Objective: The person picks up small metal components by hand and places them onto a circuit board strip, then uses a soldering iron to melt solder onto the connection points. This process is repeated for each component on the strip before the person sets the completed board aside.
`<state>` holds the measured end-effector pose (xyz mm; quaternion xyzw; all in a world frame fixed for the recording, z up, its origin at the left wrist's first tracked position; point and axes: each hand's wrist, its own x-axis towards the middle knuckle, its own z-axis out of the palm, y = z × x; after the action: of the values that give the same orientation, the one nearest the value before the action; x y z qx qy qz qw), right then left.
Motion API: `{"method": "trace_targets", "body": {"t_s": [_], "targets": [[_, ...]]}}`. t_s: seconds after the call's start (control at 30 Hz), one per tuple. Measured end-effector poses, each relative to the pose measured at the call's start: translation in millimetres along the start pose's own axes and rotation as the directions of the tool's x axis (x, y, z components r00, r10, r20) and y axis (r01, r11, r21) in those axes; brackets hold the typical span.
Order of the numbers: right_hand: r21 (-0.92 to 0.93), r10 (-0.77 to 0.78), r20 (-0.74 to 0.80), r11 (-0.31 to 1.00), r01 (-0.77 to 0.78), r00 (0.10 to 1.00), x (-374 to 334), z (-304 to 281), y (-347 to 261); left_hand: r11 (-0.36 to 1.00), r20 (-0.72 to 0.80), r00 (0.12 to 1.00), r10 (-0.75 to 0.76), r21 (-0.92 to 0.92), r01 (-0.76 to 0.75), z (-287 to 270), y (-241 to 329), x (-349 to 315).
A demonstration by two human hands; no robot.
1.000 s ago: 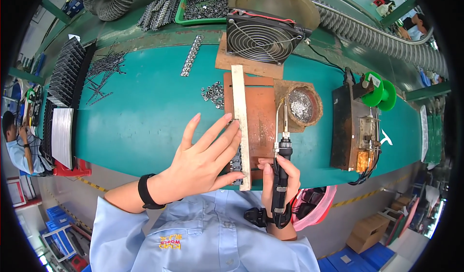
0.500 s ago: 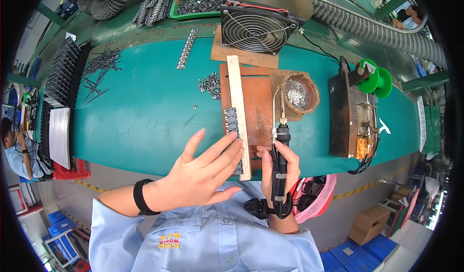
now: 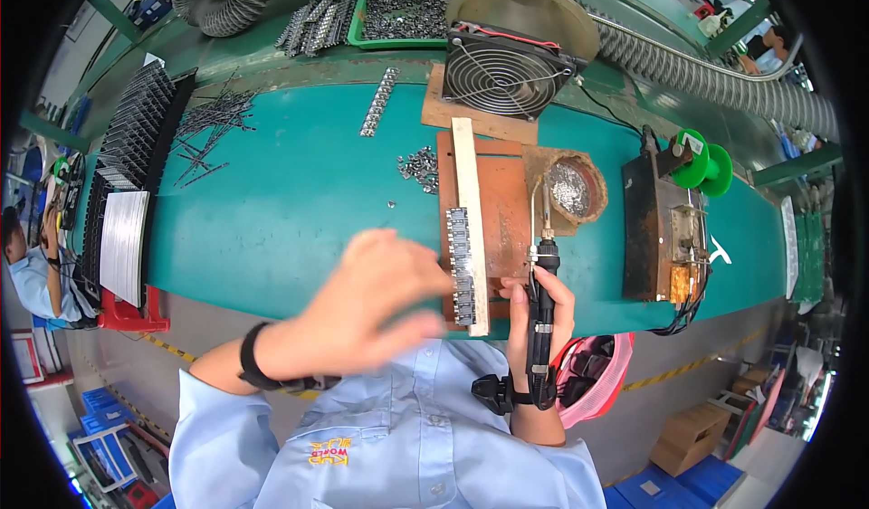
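Note:
My right hand (image 3: 536, 314) grips a black soldering iron (image 3: 541, 310) upright, its tip pointing up toward a round pot of solder (image 3: 570, 189). Blurred by motion, my left hand (image 3: 367, 305) hovers left of a strip of small metal parts (image 3: 460, 265) that lies against a pale wooden bar (image 3: 470, 219) on a brown board (image 3: 502, 206). Its fingers are curled loosely, and I cannot tell whether they hold anything. A black band sits on my left wrist.
On the green bench (image 3: 290, 201) stand a fan (image 3: 502, 75), a brown metal box (image 3: 665, 228) with a green solder spool (image 3: 701, 161), loose metal pieces (image 3: 418, 165), a tray of parts (image 3: 398, 16) and stacked metal strips (image 3: 122, 247) at left. Another person (image 3: 27, 274) sits far left.
My left hand has drawn back to the left off the wooden bar and its fingers have curled. The strip of metal parts now lies uncovered. My right hand stays with the iron.

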<state>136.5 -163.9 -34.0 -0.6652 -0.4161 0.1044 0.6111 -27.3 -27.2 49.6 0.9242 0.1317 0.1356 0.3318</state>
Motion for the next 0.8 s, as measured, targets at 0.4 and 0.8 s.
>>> {"method": "trace_targets", "body": {"t_s": [0.4, 0.8], "targets": [[0.078, 0.112, 0.018, 0.991, -0.113, 0.994, 0, 1, -6, 0.975, -0.047, 0.979, -0.198, 0.089, 0.202, -12, -101, 67], [-0.008, -0.031, 0.177, 0.999, 0.033, 0.984, 1, -37, 2, 0.987, 0.012, 0.988, -0.154, -0.036, 0.154, -31, -121, 89]]}}
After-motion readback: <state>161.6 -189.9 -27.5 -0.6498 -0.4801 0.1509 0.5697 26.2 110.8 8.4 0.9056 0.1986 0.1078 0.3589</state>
